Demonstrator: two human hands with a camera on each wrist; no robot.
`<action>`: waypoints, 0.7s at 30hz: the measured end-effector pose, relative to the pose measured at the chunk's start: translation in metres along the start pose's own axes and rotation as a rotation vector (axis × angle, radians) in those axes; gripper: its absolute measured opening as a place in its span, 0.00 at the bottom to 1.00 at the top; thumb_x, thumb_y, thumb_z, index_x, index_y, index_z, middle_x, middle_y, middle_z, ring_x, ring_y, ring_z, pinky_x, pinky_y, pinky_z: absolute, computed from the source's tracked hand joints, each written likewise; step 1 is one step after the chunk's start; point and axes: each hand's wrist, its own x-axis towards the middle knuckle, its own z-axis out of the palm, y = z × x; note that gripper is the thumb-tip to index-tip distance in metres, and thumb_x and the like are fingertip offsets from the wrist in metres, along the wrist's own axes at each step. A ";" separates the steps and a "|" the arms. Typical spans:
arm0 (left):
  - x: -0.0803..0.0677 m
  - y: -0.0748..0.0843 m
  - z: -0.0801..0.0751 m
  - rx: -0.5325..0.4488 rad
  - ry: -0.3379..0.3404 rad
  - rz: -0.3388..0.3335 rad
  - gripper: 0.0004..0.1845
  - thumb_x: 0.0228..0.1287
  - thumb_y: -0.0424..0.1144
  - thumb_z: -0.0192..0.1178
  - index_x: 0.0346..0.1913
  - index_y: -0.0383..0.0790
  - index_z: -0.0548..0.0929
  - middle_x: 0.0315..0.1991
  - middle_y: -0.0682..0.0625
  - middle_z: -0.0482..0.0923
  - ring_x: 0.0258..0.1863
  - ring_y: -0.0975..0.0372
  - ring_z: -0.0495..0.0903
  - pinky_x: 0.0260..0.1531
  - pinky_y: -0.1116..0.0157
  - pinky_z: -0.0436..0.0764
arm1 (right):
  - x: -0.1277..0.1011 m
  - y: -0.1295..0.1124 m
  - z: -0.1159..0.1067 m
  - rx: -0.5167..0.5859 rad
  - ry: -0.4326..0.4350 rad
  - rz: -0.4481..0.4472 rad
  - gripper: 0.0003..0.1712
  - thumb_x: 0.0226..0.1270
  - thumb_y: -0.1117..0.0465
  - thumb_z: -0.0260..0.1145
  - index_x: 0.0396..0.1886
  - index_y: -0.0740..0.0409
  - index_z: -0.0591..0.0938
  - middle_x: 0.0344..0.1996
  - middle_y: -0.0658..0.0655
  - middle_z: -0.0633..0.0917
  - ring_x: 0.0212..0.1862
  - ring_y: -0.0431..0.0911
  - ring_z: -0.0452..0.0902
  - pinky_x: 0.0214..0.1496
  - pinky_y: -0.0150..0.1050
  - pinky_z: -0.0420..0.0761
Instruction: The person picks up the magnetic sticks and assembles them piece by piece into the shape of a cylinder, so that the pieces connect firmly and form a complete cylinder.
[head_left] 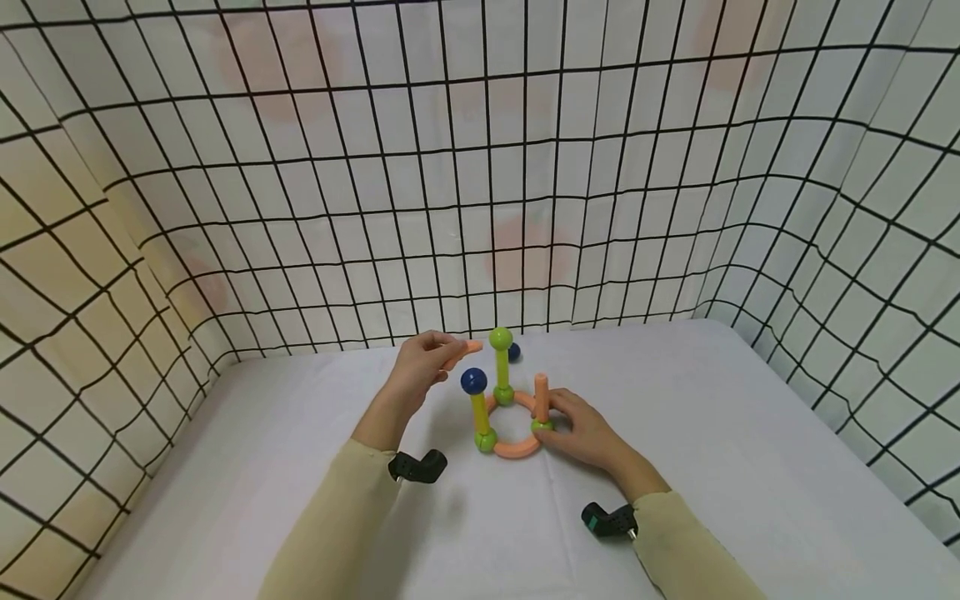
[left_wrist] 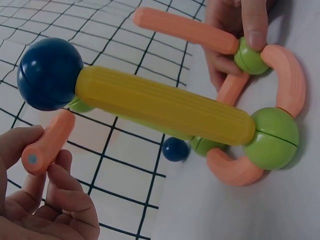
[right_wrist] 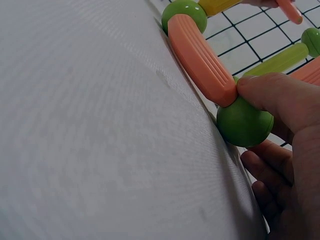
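A toy frame of magnetic rods and balls stands on the white cloth. Its base ring joins curved orange rods (head_left: 517, 450) with green balls (head_left: 486, 440). From the ring rise a yellow rod (left_wrist: 165, 105) topped by a blue ball (head_left: 474, 381), a lime rod (head_left: 502, 368) topped by a green ball (head_left: 500, 338), and a bare-topped orange rod (head_left: 542, 398). My left hand (head_left: 423, 367) pinches a loose orange rod (left_wrist: 50, 142) beside the frame, its pale end disc showing. My right hand (head_left: 581, 427) grips the green ball (right_wrist: 245, 122) under the upright orange rod, thumb at the curved piece.
A loose blue ball (head_left: 513, 352) lies on the cloth behind the frame. White netting-patterned walls with black grid lines (head_left: 525, 200) enclose the back and sides of the table (head_left: 645, 375). Black wrist cameras (head_left: 417, 467) sit at both sleeves.
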 end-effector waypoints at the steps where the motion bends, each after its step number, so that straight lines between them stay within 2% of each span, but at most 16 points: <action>1: 0.000 0.001 0.001 -0.001 0.005 -0.001 0.12 0.66 0.46 0.66 0.45 0.43 0.81 0.36 0.52 0.76 0.39 0.56 0.73 0.45 0.62 0.75 | 0.000 0.000 0.000 0.000 -0.002 0.001 0.27 0.62 0.47 0.72 0.61 0.42 0.79 0.67 0.54 0.76 0.71 0.57 0.68 0.70 0.64 0.67; 7: 0.003 0.003 0.006 -0.008 0.011 -0.006 0.14 0.65 0.46 0.66 0.47 0.43 0.81 0.40 0.51 0.77 0.38 0.58 0.74 0.43 0.63 0.76 | 0.000 0.000 0.001 -0.001 -0.003 -0.010 0.25 0.63 0.47 0.71 0.60 0.42 0.80 0.66 0.53 0.76 0.71 0.57 0.69 0.69 0.64 0.68; 11: 0.003 0.004 0.009 -0.015 -0.006 0.005 0.15 0.65 0.46 0.66 0.48 0.42 0.80 0.37 0.51 0.76 0.38 0.58 0.74 0.45 0.62 0.77 | 0.000 0.002 0.001 -0.014 0.009 -0.027 0.25 0.62 0.48 0.72 0.60 0.44 0.80 0.66 0.54 0.77 0.70 0.57 0.70 0.69 0.64 0.68; 15: 0.003 0.005 0.012 -0.017 -0.019 0.008 0.15 0.65 0.46 0.66 0.48 0.41 0.79 0.34 0.51 0.76 0.38 0.58 0.75 0.40 0.65 0.77 | 0.001 0.001 0.001 -0.013 0.010 -0.037 0.27 0.62 0.48 0.72 0.61 0.46 0.80 0.65 0.55 0.78 0.70 0.58 0.69 0.70 0.64 0.68; 21: 0.003 0.004 0.013 -0.026 -0.033 -0.008 0.16 0.66 0.46 0.66 0.49 0.40 0.78 0.41 0.49 0.76 0.34 0.60 0.75 0.37 0.68 0.79 | 0.000 0.000 0.001 -0.013 0.004 -0.039 0.26 0.63 0.48 0.71 0.60 0.45 0.80 0.66 0.55 0.77 0.71 0.58 0.69 0.70 0.64 0.67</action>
